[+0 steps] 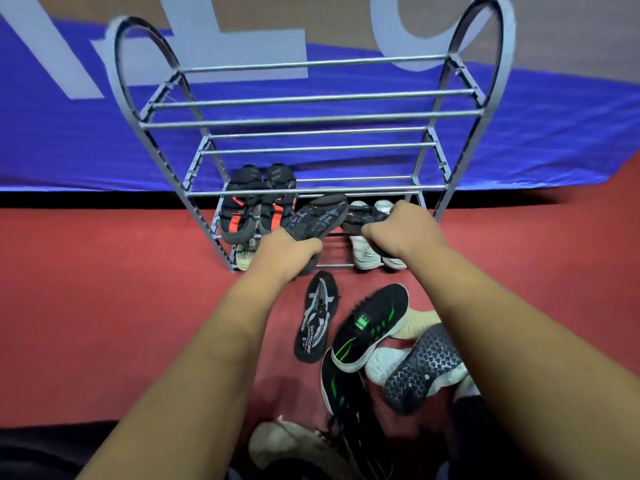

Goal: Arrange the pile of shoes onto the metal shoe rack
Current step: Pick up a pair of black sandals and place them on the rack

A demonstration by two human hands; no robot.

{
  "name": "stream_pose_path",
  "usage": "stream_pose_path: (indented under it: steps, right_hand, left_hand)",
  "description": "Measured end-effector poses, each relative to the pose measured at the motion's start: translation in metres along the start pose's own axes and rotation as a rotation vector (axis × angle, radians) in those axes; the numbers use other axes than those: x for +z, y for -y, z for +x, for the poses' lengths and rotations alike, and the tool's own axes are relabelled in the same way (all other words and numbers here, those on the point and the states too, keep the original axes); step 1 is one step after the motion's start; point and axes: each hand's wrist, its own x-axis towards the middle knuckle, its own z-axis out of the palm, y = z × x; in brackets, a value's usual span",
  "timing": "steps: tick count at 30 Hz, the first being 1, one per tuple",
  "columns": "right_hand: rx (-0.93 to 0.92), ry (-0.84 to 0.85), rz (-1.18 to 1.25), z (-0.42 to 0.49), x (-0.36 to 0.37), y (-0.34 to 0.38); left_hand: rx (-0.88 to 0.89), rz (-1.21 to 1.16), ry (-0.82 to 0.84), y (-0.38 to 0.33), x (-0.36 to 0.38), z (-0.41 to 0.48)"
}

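Note:
A grey metal shoe rack (311,98) with several bar shelves stands on the red floor. My left hand (287,251) grips a dark grey patterned shoe (320,216) at a lower shelf. My right hand (401,230) grips its mate (360,218) beside it. A black and orange pair (256,202) sits on that shelf's left side. White shoes (367,251) and a beige shoe (244,254) rest on the bottom shelf. The pile lies near me: a black and white shoe (317,317), black and green shoes (372,323), a shoe with its dark studded sole (422,368) up.
A blue banner (69,140) with large pale letters hangs behind the rack. The red floor (121,289) spreads left and right of the rack. A beige shoe (287,445) lies at the bottom edge near my body.

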Motion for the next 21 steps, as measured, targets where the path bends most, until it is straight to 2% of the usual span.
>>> stream_pose_path:
  steps: [5,10,17,21]
  right_hand:
    - [-0.010,-0.128,0.157,0.009,0.027,-0.016]
    - [-0.025,-0.176,0.279,0.021,0.058,-0.042]
    - [-0.038,-0.229,0.323,0.064,0.083,-0.059]
    - [-0.017,-0.250,0.292,0.096,0.092,-0.059]
  left_hand:
    - [-0.081,-0.157,-0.052,0.011,0.024,0.023]
    - [-0.132,-0.189,-0.070,0.021,0.052,0.061]
    - [-0.081,-0.138,-0.127,0.011,0.089,0.103]
    - [-0.091,-0.223,-0.112,0.000,0.112,0.125]
